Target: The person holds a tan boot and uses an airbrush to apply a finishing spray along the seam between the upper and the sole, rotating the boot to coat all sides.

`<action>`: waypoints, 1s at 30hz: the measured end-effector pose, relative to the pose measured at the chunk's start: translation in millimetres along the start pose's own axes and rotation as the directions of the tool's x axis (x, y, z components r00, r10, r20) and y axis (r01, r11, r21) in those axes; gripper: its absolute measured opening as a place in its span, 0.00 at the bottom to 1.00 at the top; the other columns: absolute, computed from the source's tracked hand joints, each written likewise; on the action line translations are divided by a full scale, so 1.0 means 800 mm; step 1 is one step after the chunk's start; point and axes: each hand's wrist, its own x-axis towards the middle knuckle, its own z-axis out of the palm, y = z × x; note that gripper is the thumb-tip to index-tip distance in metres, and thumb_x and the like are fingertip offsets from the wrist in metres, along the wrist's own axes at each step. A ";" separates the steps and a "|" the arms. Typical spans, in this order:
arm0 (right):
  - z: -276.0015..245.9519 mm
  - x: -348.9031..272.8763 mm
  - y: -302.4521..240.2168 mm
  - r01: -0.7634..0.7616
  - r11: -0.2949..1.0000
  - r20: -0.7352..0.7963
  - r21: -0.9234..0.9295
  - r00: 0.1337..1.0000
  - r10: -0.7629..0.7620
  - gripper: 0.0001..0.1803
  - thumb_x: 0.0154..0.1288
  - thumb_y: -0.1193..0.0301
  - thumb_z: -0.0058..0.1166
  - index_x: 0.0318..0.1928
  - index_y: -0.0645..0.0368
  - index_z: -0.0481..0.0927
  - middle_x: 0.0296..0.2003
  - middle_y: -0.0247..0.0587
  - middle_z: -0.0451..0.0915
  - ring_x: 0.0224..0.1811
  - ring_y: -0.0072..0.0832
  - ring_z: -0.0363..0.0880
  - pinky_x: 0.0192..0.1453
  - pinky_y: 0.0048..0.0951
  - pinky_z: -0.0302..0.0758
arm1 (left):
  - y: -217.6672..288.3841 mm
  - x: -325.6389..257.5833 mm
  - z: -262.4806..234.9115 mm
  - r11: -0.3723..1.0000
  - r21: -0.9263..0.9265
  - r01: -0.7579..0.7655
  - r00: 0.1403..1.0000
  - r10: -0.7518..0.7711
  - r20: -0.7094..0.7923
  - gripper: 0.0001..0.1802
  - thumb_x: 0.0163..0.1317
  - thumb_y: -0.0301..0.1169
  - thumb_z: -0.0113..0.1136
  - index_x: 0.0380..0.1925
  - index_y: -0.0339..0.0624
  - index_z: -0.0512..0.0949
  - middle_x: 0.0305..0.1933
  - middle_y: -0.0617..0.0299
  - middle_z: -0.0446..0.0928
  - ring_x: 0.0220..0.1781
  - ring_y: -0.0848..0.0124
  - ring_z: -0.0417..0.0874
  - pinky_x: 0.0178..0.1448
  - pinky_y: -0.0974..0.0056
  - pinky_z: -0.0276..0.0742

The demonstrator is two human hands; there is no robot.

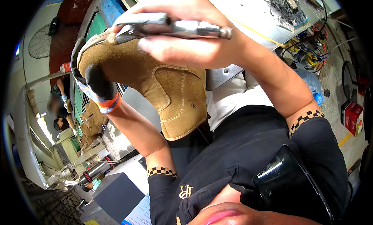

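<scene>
A tan suede boot (143, 75) is held up in front of me, its shaft hanging toward my lap and its toe at the left. My left hand (100, 83), in a dark-palmed glove with an orange-and-blue cuff, grips the boot near the toe and sole edge. My bare right hand (194, 34) is closed around a silver metal hand tool (182, 28) with a knurled end knob. The tool's tan, brush-like tip meets the boot's edge near the sole. The boot's far side is hidden, as are several fingers of both hands.
At the upper right stands a light worktable (252, 15) with dark scraps (285, 7). Beyond its edge lie cables, a clear bottle (309, 81) and a red box (351, 118). More tan boots (92, 118) and a co-worker (58, 108) are at the left, with a dark grey box (118, 196) below.
</scene>
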 end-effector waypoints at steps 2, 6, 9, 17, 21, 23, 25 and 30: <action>-0.001 -0.017 0.011 -0.037 0.999 -0.021 -0.006 0.999 0.037 0.20 0.56 0.64 0.60 0.48 0.59 0.82 0.36 0.41 0.84 0.36 0.29 0.83 0.41 0.29 0.77 | -0.015 0.000 -0.010 0.999 -0.047 0.007 1.000 -0.006 0.022 0.43 0.59 0.53 0.59 0.63 0.28 0.65 0.56 0.43 0.76 0.57 0.55 0.79 0.64 0.53 0.73; -0.005 -0.048 0.011 -0.161 0.986 -0.045 0.050 0.986 0.163 0.19 0.58 0.67 0.58 0.51 0.58 0.81 0.37 0.40 0.83 0.36 0.28 0.82 0.43 0.29 0.77 | -0.042 0.006 -0.025 0.989 -0.138 0.057 0.997 -0.049 0.059 0.44 0.60 0.56 0.55 0.64 0.30 0.62 0.60 0.39 0.72 0.61 0.48 0.75 0.67 0.46 0.69; -0.005 -0.074 0.005 -0.271 0.942 0.010 0.198 0.962 0.275 0.21 0.60 0.70 0.55 0.54 0.60 0.79 0.40 0.39 0.81 0.37 0.25 0.78 0.44 0.28 0.75 | -0.036 0.006 -0.055 0.971 -0.192 0.144 0.990 -0.140 0.032 0.43 0.60 0.57 0.55 0.62 0.32 0.64 0.59 0.40 0.73 0.61 0.49 0.75 0.66 0.46 0.70; -0.001 -0.153 0.007 -0.445 0.812 0.030 0.378 0.883 0.469 0.23 0.64 0.72 0.49 0.59 0.68 0.73 0.40 0.37 0.73 0.26 0.17 0.68 0.31 0.22 0.70 | -0.044 -0.002 -0.017 0.937 -0.001 0.348 0.752 -0.278 0.598 0.40 0.56 0.59 0.56 0.56 0.35 0.70 0.56 0.48 0.73 0.59 0.56 0.74 0.63 0.51 0.69; -0.008 -0.172 0.008 -0.495 0.779 0.029 0.384 0.850 0.526 0.24 0.65 0.71 0.49 0.59 0.68 0.73 0.36 0.37 0.74 0.24 0.17 0.68 0.29 0.22 0.69 | -0.057 -0.004 -0.012 0.868 0.473 0.152 0.720 -0.425 0.549 0.38 0.53 0.60 0.57 0.52 0.38 0.73 0.54 0.51 0.73 0.58 0.61 0.73 0.61 0.52 0.69; -0.009 -0.180 0.002 -0.579 0.650 0.085 0.493 0.775 0.626 0.24 0.65 0.71 0.49 0.59 0.68 0.73 0.35 0.37 0.74 0.23 0.17 0.68 0.29 0.22 0.68 | -0.043 -0.017 0.009 0.916 0.173 0.361 0.800 -0.400 0.448 0.34 0.53 0.58 0.58 0.49 0.41 0.74 0.53 0.53 0.73 0.57 0.64 0.74 0.61 0.52 0.69; -0.011 -0.186 -0.002 -0.606 0.642 0.095 0.470 0.758 0.646 0.24 0.65 0.71 0.49 0.60 0.68 0.72 0.33 0.36 0.73 0.23 0.17 0.67 0.29 0.21 0.68 | -0.034 -0.032 0.025 0.891 -0.090 0.444 0.855 -0.392 0.340 0.34 0.54 0.58 0.57 0.50 0.43 0.73 0.54 0.53 0.72 0.58 0.65 0.73 0.62 0.52 0.67; -0.010 -0.200 -0.011 -0.644 0.586 0.025 0.491 0.683 0.730 0.21 0.64 0.69 0.53 0.56 0.60 0.78 0.24 0.27 0.71 0.23 0.16 0.67 0.28 0.21 0.67 | -0.110 -0.066 -0.039 0.861 -0.362 0.357 0.920 -0.391 -0.021 0.40 0.61 0.62 0.49 0.63 0.43 0.64 0.65 0.52 0.67 0.67 0.62 0.67 0.71 0.51 0.60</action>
